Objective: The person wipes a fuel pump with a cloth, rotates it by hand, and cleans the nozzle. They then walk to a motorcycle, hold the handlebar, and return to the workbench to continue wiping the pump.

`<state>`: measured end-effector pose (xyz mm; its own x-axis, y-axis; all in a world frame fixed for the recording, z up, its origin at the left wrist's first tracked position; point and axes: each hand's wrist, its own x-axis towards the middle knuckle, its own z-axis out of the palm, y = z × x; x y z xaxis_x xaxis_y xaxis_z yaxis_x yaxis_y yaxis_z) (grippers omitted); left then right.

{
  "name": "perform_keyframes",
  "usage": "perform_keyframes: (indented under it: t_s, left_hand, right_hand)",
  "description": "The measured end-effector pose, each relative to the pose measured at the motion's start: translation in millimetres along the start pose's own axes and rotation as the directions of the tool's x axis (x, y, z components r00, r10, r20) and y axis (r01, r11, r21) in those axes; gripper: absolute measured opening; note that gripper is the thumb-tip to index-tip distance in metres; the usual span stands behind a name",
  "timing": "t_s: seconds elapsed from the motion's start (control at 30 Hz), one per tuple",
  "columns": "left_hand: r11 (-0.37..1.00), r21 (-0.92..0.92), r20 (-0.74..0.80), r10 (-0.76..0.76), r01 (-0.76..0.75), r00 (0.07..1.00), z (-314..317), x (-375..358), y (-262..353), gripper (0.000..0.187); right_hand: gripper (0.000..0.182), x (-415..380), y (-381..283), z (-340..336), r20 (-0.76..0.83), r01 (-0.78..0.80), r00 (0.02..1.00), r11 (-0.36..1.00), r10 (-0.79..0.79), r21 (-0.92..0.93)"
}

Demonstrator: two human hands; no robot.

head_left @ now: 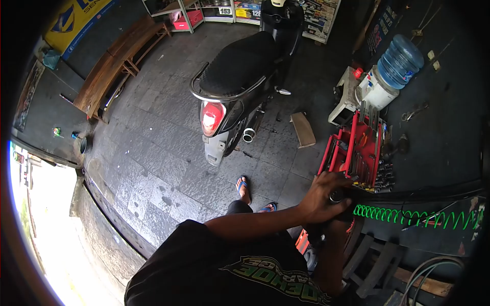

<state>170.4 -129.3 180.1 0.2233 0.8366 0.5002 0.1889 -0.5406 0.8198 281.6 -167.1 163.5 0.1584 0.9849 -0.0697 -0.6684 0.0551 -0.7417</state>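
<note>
My left hand (322, 196) is closed around the front of a black air tool (337, 195), seemingly an impact wrench, whose round end shows by the fingers. Below it, my right hand (337, 224) is in deep shadow at the tool's rear, and its fingers are hard to make out. A green coiled air hose (403, 215) runs from beside the tool toward the right wall. Just beyond my hands stands a red toolbox (352, 148) filled with hand tools, with several sockets (385, 176) along its right side.
A black scooter (237, 66) stands ahead on the tiled floor (163, 122). A piece of cardboard (303, 130) lies right of it. A water dispenser (377, 89) stands by the right wall, a wooden bench (117, 56) at left, and a dark wooden stool (372, 260) at lower right.
</note>
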Motion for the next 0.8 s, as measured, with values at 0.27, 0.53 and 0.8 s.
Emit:
perform_keyframes:
  t_s: [0.27,0.53,0.8]
  left_hand:
    - [0.54,-0.459,0.455,-0.539,0.706,0.709,-12,-5,9,0.06]
    - [0.811,-0.489,0.5,-0.043,0.323,0.865,24,-74,-62,0.057]
    - [0.423,-0.657,0.326,-0.588,0.625,0.74,0,-53,-91,0.043]
  right_hand:
    - [0.04,-12,29,-4,0.151,-0.005,0.988,0.983,-0.024,0.184]
    - [0.044,20,-34,-16,0.173,0.234,0.949,0.956,-0.264,0.176]
    - [0.04,9,-25,-79,0.154,0.284,0.929,0.383,-0.335,-0.879]
